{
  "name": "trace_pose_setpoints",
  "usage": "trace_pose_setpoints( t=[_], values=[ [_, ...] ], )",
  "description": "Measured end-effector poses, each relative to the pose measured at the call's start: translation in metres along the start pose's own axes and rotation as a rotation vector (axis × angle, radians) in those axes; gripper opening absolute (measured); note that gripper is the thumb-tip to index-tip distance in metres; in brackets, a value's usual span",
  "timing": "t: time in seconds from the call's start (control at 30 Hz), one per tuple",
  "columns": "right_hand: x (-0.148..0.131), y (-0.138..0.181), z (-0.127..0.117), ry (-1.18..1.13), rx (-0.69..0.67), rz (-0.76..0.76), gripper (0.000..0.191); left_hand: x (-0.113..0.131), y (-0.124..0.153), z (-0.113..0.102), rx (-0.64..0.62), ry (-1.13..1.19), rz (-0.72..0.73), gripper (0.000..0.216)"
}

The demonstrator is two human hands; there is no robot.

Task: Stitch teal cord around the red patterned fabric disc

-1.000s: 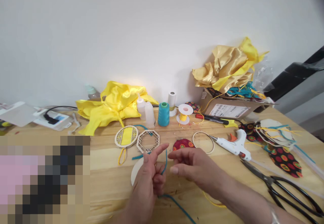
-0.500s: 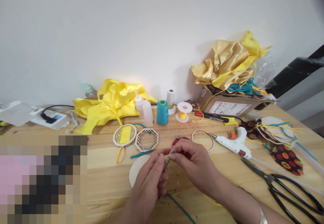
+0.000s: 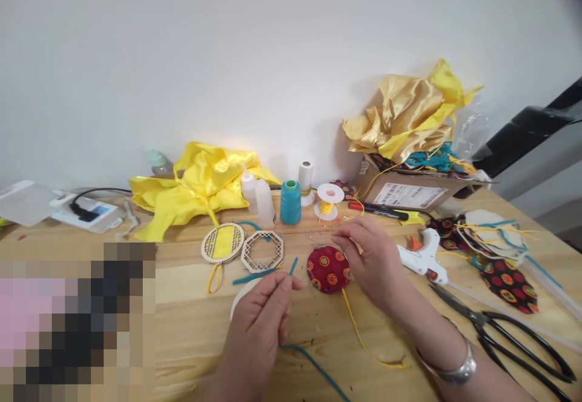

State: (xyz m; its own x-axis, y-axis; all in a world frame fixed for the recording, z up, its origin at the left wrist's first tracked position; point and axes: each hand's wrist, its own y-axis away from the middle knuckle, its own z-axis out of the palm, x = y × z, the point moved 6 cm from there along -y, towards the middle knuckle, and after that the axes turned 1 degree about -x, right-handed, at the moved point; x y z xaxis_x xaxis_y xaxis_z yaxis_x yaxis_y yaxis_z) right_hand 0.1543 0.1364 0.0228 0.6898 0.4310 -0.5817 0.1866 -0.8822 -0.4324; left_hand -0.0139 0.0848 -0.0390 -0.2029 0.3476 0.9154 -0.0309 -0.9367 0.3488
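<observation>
My left hand (image 3: 268, 311) is closed in a pinch on a teal cord (image 3: 313, 365). A short tip of the cord stands up above the thumb, and its long end trails down to the right. My right hand (image 3: 368, 253) hovers above the far side of a round maroon patterned disc (image 3: 328, 270), its thumb and forefinger pressed together. What they hold, if anything, is too small to make out. From the disc a yellow cord (image 3: 357, 332) runs toward me. Partly behind my left hand lies a white disc (image 3: 239, 296).
Beyond my hands lie an octagonal wooden frame (image 3: 262, 251) and a round lattice frame (image 3: 222, 242). A teal thread cone (image 3: 290, 203) and a yellow thread spool (image 3: 328, 202) stand behind. On the right are a glue gun (image 3: 422, 256), scissors (image 3: 491, 323) and a cardboard box (image 3: 404, 193).
My hands have come apart. The right one has moved up and right, away from the teal cord, uncovering the maroon disc and yellow cord. The left still holds the teal cord.
</observation>
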Motion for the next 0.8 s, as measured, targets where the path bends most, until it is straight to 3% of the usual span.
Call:
trace_pose_setpoints(
  t=[0.2,0.33,0.6,0.8],
  values=[
    [0.0,0.003,0.029,0.223,-0.293,-0.186,0.02,-0.001,-0.003,0.0,0.037,0.274,-0.06,0.019],
    [-0.003,0.009,0.051,0.232,-0.379,-0.225,0.017,-0.002,-0.004,-0.001,0.053,0.317,-0.07,0.018],
    [-0.001,0.009,0.065,0.203,-0.399,-0.259,0.01,-0.003,-0.006,-0.001,0.042,0.33,-0.08,0.018],
    [0.003,0.004,0.067,0.075,-0.326,-0.218,0.013,-0.004,-0.005,-0.001,0.053,0.326,-0.091,0.02]
  ],
)
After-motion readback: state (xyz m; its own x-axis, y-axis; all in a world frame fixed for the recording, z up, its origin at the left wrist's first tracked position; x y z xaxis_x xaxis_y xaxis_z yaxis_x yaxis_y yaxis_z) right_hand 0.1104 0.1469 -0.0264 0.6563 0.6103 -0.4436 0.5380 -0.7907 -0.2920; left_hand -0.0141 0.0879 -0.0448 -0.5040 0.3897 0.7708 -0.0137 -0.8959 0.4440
